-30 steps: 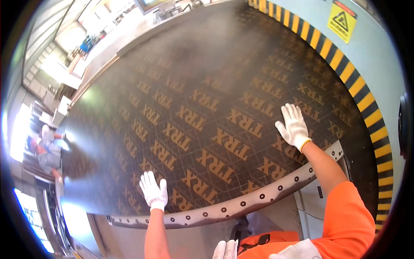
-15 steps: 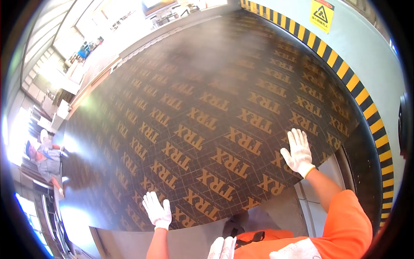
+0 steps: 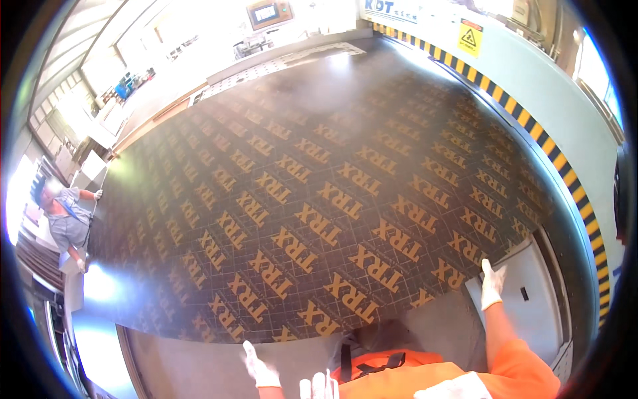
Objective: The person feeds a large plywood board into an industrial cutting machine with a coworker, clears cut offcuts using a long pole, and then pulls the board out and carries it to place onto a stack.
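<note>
A large dark brown board [image 3: 266,219] with repeated yellow-orange lettering spreads before me. My left hand [image 3: 260,369], in a white glove, is just off the board's near edge, its fingers stretched out and holding nothing. My right hand [image 3: 492,286], gloved too, is upright at the near right edge with its fingers extended. Its fingertips are beside the board's edge; whether they touch it I cannot tell. White glove-like fingers [image 3: 320,386] and a white cloth [image 3: 455,387] show against my orange clothing at the bottom.
At the far left a co-worker in grey [image 3: 68,223] has gloved hands at the board's left edge. Along the right runs a pale machine wall [image 3: 551,86] with a yellow-and-black striped strip [image 3: 525,120]. A screen [image 3: 269,13] stands at the back.
Both my hands have come off the board's surface toward its near edge. The left moved down, the right down and rightward. My view has tilted up, and the co-worker's arm reaches the board.
</note>
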